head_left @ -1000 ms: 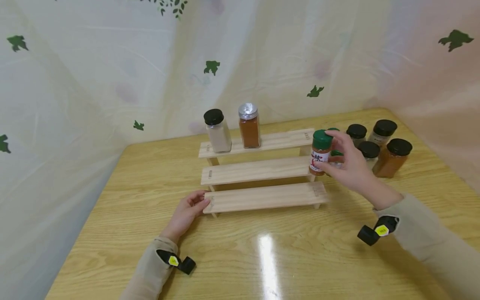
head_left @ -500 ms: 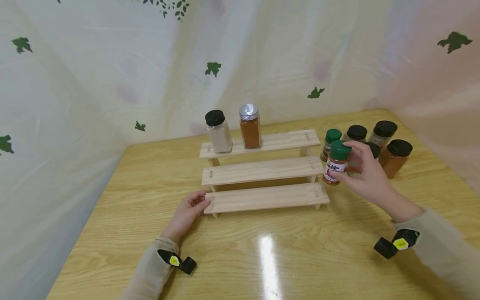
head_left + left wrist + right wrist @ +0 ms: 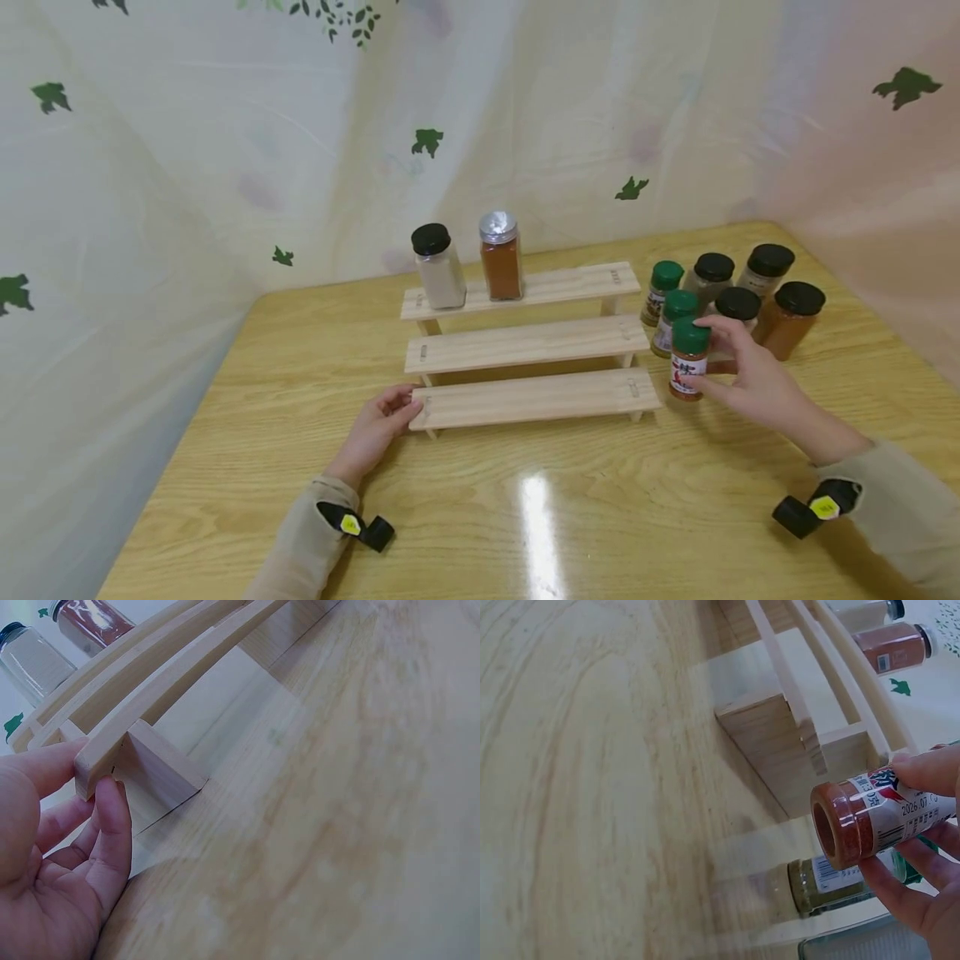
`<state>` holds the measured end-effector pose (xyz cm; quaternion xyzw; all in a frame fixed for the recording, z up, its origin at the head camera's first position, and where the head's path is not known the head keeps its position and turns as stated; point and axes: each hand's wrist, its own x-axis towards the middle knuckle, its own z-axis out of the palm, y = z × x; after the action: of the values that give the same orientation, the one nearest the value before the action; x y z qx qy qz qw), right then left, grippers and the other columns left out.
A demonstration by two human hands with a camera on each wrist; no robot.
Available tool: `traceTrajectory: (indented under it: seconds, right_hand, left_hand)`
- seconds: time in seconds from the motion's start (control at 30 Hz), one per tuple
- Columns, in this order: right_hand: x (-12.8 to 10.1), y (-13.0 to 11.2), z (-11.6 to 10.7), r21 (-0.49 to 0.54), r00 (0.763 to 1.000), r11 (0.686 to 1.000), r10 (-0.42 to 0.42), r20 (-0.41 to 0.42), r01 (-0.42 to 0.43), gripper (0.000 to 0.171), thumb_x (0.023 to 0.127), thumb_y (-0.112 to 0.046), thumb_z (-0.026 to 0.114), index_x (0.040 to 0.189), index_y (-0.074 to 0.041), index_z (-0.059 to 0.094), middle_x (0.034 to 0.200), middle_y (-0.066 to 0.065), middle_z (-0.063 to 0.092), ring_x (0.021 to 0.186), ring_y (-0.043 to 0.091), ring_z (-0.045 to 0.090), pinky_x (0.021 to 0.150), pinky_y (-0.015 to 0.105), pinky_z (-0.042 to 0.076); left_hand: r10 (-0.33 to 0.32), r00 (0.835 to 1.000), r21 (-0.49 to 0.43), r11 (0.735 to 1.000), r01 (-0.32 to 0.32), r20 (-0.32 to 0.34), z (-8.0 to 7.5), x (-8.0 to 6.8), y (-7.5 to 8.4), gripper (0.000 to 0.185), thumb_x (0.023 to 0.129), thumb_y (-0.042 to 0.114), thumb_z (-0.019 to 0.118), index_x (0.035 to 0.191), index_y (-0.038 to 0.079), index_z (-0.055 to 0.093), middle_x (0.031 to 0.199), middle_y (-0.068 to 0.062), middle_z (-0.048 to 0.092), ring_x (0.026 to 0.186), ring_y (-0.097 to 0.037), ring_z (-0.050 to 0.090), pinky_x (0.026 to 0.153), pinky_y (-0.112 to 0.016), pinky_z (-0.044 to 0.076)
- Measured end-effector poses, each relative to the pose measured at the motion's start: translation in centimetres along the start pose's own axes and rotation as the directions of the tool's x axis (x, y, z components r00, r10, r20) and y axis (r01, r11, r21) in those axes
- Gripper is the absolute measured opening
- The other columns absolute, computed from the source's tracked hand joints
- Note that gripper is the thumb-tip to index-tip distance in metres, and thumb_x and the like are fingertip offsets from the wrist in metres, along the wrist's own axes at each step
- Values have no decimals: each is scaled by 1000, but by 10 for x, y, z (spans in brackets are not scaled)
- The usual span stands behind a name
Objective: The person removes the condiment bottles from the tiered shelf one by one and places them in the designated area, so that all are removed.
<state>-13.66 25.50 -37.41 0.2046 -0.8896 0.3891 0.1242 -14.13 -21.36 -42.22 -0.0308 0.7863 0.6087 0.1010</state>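
My right hand [image 3: 761,383] grips a small spice jar [image 3: 688,367] of red powder with a green cap and a white label, upright beside the rack's right end. In the right wrist view the base of this jar [image 3: 840,825] faces the camera, with thumb and fingers around its label. My left hand [image 3: 375,429] pinches the left end of the lowest step of a three-step wooden spice rack [image 3: 532,400]. The left wrist view shows fingers above and below that step's end [image 3: 101,757]. On the top step stand a white-powder jar [image 3: 441,275] and a silver-capped orange-powder jar [image 3: 501,262].
Right of the rack stand two green-capped jars [image 3: 663,292] and several black-capped jars, among them an orange-brown one [image 3: 791,321]. The wood-grain table [image 3: 600,508] meets a pale curtain [image 3: 525,108] with green leaf prints at its back.
My right hand has moved the red-powder jar rightward and nearer to me, away from the middle step, uncovering the green-capped jars behind. The left hand stays at the rack's end.
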Motion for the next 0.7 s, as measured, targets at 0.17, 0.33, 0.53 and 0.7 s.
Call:
traceTrajectory:
  seconds: [0.17, 0.33, 0.53, 0.7]
  right_hand:
    - [-3, 6, 1, -24, 1000, 999, -24, -5, 24, 73, 73, 9, 75, 131, -1, 33, 109, 28, 59, 92, -20, 43, 71, 9, 45]
    - [-4, 12, 0, -34, 1000, 999, -14, 10, 14, 71, 72, 10, 75, 129, 0, 34, 106, 27, 59, 90, -20, 43, 67, 14, 48]
    - [-6, 16, 2, -25, 999, 999, 22, 28, -21, 68, 72, 11, 74, 127, 2, 35, 111, 27, 54, 89, -21, 41, 67, 16, 50]
    - [-6, 18, 4, -6, 1000, 1000, 17, 5, -17, 68, 71, 16, 73, 126, 3, 35, 111, 28, 52, 90, -22, 41, 67, 11, 48]
  left_hand:
    - [-4, 1000, -7, 1000, 4, 3, 0, 1, 0, 38, 95, 11, 56, 129, -5, 48, 101, -4, 53, 84, -7, 53, 71, -17, 47]
    - [2, 1000, -17, 1000, -2, 1, 1, 1, 0, 38, 94, 9, 56, 128, -6, 49, 99, -3, 53, 83, -7, 53, 70, -17, 47]
    - [5, 1000, -15, 1000, -5, -2, 0, 1, 0, 38, 94, 9, 56, 128, -7, 48, 99, -2, 53, 83, -6, 53, 70, -17, 47]
    - [4, 1000, -18, 1000, -4, -7, 1, -1, 1, 39, 95, 8, 55, 129, -7, 47, 100, -2, 54, 83, -4, 53, 71, -16, 47]
